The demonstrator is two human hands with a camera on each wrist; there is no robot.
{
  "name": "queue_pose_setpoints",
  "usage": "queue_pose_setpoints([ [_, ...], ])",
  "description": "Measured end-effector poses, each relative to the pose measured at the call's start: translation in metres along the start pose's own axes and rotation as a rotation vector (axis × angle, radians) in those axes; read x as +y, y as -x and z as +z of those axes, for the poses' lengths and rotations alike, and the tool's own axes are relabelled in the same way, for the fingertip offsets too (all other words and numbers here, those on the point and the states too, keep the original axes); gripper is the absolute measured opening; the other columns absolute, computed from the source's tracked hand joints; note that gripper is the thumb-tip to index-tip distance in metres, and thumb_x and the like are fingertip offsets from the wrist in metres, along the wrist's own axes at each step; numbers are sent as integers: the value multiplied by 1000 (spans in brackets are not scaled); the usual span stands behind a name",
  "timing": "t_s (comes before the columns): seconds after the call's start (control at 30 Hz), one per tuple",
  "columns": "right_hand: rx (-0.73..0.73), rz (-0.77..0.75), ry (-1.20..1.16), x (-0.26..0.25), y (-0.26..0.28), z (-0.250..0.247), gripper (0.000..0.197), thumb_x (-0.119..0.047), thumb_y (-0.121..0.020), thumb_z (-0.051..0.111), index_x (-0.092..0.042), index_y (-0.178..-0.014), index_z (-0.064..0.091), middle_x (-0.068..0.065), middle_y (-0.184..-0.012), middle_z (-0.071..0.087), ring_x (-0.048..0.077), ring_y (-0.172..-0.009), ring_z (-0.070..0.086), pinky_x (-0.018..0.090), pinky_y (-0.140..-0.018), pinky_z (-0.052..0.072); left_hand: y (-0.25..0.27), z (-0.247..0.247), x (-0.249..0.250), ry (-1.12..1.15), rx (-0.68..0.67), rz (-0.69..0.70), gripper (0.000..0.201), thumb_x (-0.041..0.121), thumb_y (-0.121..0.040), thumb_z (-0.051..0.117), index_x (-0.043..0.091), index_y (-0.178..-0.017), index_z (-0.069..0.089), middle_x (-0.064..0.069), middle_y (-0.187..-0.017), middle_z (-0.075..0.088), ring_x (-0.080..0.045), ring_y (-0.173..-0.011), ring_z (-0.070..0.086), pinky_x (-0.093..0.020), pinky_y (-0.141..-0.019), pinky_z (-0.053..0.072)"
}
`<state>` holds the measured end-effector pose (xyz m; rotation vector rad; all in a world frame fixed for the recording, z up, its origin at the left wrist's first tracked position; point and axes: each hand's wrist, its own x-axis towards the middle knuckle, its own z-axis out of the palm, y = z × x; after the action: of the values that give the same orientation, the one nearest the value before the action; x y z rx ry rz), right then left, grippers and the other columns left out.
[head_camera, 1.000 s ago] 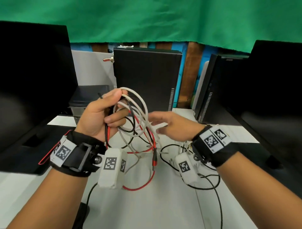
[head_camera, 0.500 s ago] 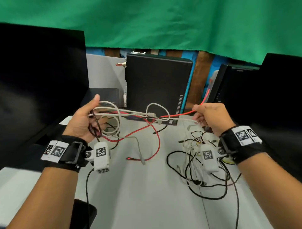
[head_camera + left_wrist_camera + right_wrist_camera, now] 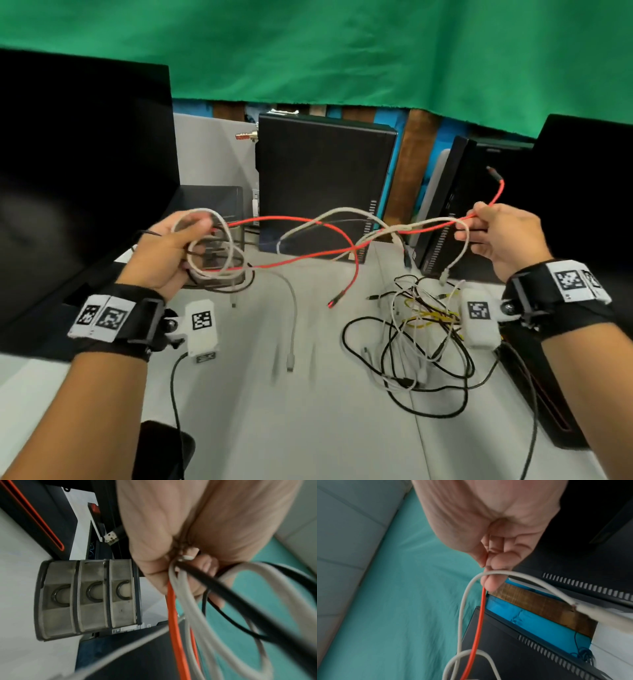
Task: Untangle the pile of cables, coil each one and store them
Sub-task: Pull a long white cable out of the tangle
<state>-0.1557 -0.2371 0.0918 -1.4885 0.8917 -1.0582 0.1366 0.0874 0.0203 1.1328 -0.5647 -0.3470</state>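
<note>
The left hand (image 3: 164, 253) clenches a bundle of looped white cables (image 3: 219, 250), black cable and red cable (image 3: 294, 258) above the table (image 3: 308, 411). The right hand (image 3: 503, 236) pinches the thin red cable's other stretch between curled fingers (image 3: 494, 577), pulled taut across. A tangled pile of cables (image 3: 418, 342), black, white and yellow, lies on the table below it.

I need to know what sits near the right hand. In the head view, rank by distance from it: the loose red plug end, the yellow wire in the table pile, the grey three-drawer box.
From the right hand:
1. Yellow wire, just below it in the table pile.
2. Loose red plug end, toward the table's middle.
3. Grey three-drawer box, far across, behind the left hand.
</note>
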Motion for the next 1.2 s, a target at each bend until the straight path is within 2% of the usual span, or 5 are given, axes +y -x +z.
queue_pose_setpoints([
  [0.47, -369, -293, 67, -76, 45, 91, 25, -19, -105, 49, -14, -82, 56, 9, -66, 67, 12, -41, 59, 18, -33, 31, -5, -8, -10, -521, 135, -132, 14, 12, -98, 60, 14, -94, 73, -15, -81, 72, -9, -47, 55, -20, -46, 50],
  [0.73, -463, -248, 106, -82, 82, 172, 27, -19, -104, 50, -10, -79, 56, 13, -66, 68, 18, -42, 64, 18, -33, 35, 14, 8, 32, -1239, -144, -431, 62, 59, -52, 82, 31, -106, 68, 8, -103, 72, -14, -96, 66, -40, -93, 54],
  [0.83, -470, -251, 152, -76, 88, 181, 25, -20, -103, 52, -4, -85, 61, 18, -72, 70, 16, -42, 59, 19, -34, 36, 27, 15, 62, -1243, -90, -357, 42, 48, -60, 87, 30, -92, 65, 6, -106, 71, -15, -99, 65, -40, -95, 53],
  [0.97, -496, -235, 135, -77, 96, 188, 25, -18, -103, 52, -1, -89, 63, 16, -72, 68, 16, -45, 58, 17, -36, 37, 33, 36, 65, -1202, -140, -50, 55, 43, -81, 79, 32, -129, 54, 16, -121, 58, -9, -113, 56, -35, -96, 50],
  [1.2, -471, -168, 94, -68, 98, 181, 22, -26, -99, 61, -6, -91, 61, 11, -72, 70, 14, -49, 57, 20, -38, 37, 23, 33, 34, -1006, -235, 38, 18, 35, -96, 62, 28, -82, 71, 8, -74, 68, -4, -69, 63, -26, -68, 49],
])
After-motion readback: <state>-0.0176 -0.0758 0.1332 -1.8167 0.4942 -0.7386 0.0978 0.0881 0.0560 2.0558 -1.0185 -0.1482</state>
